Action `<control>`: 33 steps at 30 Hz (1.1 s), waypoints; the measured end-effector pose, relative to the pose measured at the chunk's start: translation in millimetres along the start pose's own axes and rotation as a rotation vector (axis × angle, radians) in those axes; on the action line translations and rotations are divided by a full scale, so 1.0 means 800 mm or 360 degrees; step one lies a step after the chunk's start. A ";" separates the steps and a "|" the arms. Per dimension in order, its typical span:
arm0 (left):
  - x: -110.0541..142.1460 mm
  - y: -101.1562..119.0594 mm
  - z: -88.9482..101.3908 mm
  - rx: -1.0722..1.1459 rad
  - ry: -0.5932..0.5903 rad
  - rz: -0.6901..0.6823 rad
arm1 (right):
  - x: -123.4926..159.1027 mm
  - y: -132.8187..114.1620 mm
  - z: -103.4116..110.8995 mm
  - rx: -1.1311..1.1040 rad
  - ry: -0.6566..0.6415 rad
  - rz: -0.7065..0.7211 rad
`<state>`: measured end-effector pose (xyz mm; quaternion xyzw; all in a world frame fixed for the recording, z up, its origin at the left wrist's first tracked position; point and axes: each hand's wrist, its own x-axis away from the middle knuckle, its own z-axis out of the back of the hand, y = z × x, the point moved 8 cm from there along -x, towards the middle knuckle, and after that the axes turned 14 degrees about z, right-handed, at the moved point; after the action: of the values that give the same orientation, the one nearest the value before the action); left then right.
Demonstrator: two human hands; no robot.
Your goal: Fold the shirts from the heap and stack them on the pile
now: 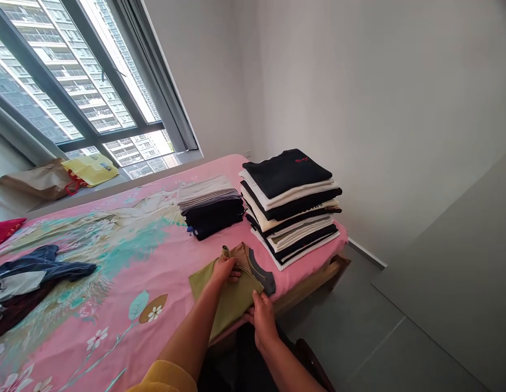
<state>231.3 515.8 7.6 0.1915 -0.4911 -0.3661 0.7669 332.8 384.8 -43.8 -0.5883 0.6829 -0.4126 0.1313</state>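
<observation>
An olive-green garment with a dark grey band, which looks like a shirt point(228, 307), lies partly folded at the near edge of the bed. My left hand point(225, 269) is closed on its upper part, near a raised fold of cloth. At the right-hand side my right hand point(261, 313) pinches the edge of the same shirt between thumb and fingers. Just beyond stands a tall stack of folded black and white tops point(293, 204). Left of that stack is a lower pile of folded grey and black clothes point(212, 204).
A pink floral sheet point(166, 261) covers the bed. Jeans and other loose clothes point(36, 275) lie at the left. Brown and yellow bags point(91, 170) rest on the windowsill. The wooden bed frame point(310, 286) borders the grey floor at the right.
</observation>
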 end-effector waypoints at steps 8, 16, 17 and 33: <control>-0.004 0.001 -0.016 0.0042 -0.0125 -0.0167 | -0.008 0.001 0.015 0.0209 0.0050 -0.0085; 0.043 -0.005 0.028 -0.0279 0.0391 -0.1011 | -0.008 -0.011 0.014 0.0302 0.0000 -0.0154; 0.051 -0.003 0.031 -0.0374 0.0474 -0.1167 | -0.008 -0.011 0.014 0.0321 0.0001 -0.0148; -0.027 0.077 0.015 -0.1056 0.0414 -0.0918 | -0.011 -0.015 0.016 0.0458 -0.0035 -0.0020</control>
<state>237.9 573.2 40.0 0.1089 -0.1737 -0.6751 0.7087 352.3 387.7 -46.0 -0.5723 0.6114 -0.5006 0.2192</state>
